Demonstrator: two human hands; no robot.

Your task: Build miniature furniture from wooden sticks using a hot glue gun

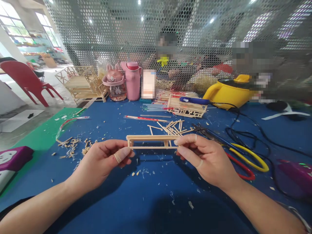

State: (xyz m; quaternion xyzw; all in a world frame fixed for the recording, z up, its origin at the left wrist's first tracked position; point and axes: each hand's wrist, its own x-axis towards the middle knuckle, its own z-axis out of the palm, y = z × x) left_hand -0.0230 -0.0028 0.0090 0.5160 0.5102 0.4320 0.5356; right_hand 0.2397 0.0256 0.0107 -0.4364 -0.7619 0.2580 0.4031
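A small rectangular frame of thin wooden sticks (151,137) is held level above the blue table, its long side facing me. My left hand (107,159) pinches its left end between thumb and fingers. At the other end, my right hand (202,156) grips the frame the same way. Both hands have tape wraps on some fingers. Behind the frame lies a loose heap of short wooden sticks (174,127). Cut stick ends (70,146) are scattered beyond my left hand. Pliers with red and yellow handles (248,159) rest beside my right hand.
A larger stick structure (83,85), a pink jar (117,87), a pink bottle (133,81) and a yellow pot (229,94) stand along the back by a perforated metal screen (117,35). A blue-handled glue gun or similar tool (195,100) trails a black cable (263,130). People sit behind the screen.
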